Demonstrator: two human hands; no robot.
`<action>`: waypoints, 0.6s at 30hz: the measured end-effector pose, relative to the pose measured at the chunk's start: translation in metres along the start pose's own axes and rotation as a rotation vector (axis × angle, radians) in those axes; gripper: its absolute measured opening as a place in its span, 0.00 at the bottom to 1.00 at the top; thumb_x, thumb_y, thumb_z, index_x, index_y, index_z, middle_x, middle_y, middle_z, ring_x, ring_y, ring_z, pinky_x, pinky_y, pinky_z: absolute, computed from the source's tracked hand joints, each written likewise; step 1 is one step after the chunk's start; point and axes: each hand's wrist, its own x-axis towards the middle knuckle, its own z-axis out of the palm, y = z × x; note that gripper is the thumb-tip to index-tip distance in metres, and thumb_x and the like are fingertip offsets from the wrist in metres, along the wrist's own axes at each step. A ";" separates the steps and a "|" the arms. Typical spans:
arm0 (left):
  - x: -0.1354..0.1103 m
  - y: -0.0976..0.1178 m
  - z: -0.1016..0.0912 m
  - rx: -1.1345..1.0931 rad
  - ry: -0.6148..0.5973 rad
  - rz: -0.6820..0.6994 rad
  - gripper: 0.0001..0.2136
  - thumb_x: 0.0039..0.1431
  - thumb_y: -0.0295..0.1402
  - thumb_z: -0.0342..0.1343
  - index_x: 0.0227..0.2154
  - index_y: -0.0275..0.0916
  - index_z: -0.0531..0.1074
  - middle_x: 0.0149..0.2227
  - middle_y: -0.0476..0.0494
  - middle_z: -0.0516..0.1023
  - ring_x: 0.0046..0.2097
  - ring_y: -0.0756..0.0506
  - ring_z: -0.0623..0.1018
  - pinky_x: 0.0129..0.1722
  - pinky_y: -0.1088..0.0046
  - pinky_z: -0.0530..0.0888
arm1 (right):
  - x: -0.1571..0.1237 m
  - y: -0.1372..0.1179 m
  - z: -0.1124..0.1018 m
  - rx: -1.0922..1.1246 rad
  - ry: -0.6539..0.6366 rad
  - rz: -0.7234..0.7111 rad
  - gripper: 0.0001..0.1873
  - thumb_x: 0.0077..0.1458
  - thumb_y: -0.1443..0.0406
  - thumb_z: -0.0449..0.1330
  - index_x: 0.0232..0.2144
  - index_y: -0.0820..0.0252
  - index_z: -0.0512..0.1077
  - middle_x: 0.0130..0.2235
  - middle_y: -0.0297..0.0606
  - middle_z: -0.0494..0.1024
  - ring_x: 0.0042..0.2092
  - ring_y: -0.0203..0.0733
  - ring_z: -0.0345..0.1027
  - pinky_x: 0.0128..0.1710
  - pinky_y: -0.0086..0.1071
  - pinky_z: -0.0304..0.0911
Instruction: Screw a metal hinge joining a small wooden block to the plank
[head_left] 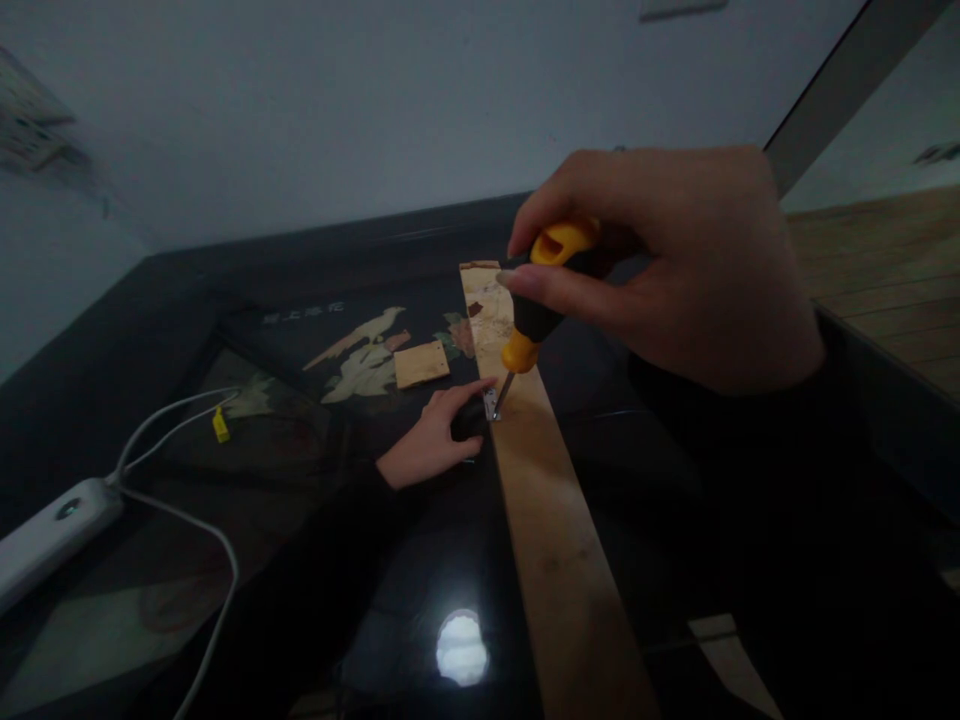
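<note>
My right hand (675, 265) grips the black and yellow handle of a screwdriver (536, 300). Its metal tip points down onto a small metal piece (491, 404) at the left edge of a long wooden strip (551, 520). The strip lies lengthwise on a dark glass tabletop (420, 560). My left hand (435, 435) rests on the glass beside the strip, fingers curled, index finger and thumb pinching the small metal piece at the tip.
A small square wooden piece (421, 363) lies on the glass beyond my left hand. A white power strip (52, 530) with white cables (202, 530) and a yellow tag (220, 425) sits at the left. A wall stands behind; wooden flooring (885, 270) shows at the right.
</note>
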 end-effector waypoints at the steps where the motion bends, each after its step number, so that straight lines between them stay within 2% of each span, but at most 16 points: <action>1: 0.000 0.000 0.001 0.005 0.007 -0.004 0.34 0.48 0.30 0.57 0.60 0.43 0.57 0.58 0.40 0.64 0.58 0.37 0.64 0.60 0.54 0.57 | 0.000 0.000 0.000 0.000 0.001 0.006 0.16 0.58 0.53 0.54 0.36 0.59 0.72 0.32 0.32 0.73 0.34 0.36 0.68 0.34 0.30 0.58; 6: 0.001 0.001 0.006 0.000 0.028 -0.026 0.35 0.48 0.32 0.58 0.61 0.41 0.57 0.57 0.38 0.65 0.58 0.36 0.63 0.60 0.52 0.57 | -0.001 -0.001 0.001 0.080 0.012 0.048 0.16 0.57 0.56 0.56 0.36 0.64 0.73 0.31 0.33 0.74 0.30 0.32 0.66 0.29 0.29 0.58; 11: 0.000 0.000 0.006 -0.015 0.041 -0.031 0.34 0.48 0.32 0.58 0.61 0.43 0.57 0.57 0.39 0.66 0.58 0.36 0.63 0.60 0.52 0.58 | -0.001 -0.002 -0.004 0.248 -0.017 0.151 0.14 0.54 0.57 0.60 0.35 0.64 0.74 0.32 0.30 0.75 0.24 0.25 0.65 0.22 0.23 0.60; 15: -0.001 -0.001 0.006 -0.023 0.049 -0.037 0.35 0.47 0.32 0.59 0.61 0.42 0.57 0.57 0.39 0.66 0.58 0.37 0.64 0.60 0.53 0.57 | -0.003 0.003 -0.015 0.479 -0.137 0.202 0.10 0.50 0.63 0.64 0.36 0.60 0.74 0.35 0.27 0.77 0.28 0.26 0.71 0.24 0.20 0.66; 18: -0.001 -0.003 0.007 -0.024 0.060 -0.037 0.35 0.47 0.32 0.59 0.60 0.43 0.57 0.57 0.40 0.66 0.58 0.37 0.64 0.61 0.53 0.56 | -0.005 0.009 -0.023 0.536 -0.257 0.223 0.17 0.47 0.69 0.65 0.41 0.55 0.73 0.38 0.27 0.78 0.31 0.30 0.73 0.26 0.22 0.69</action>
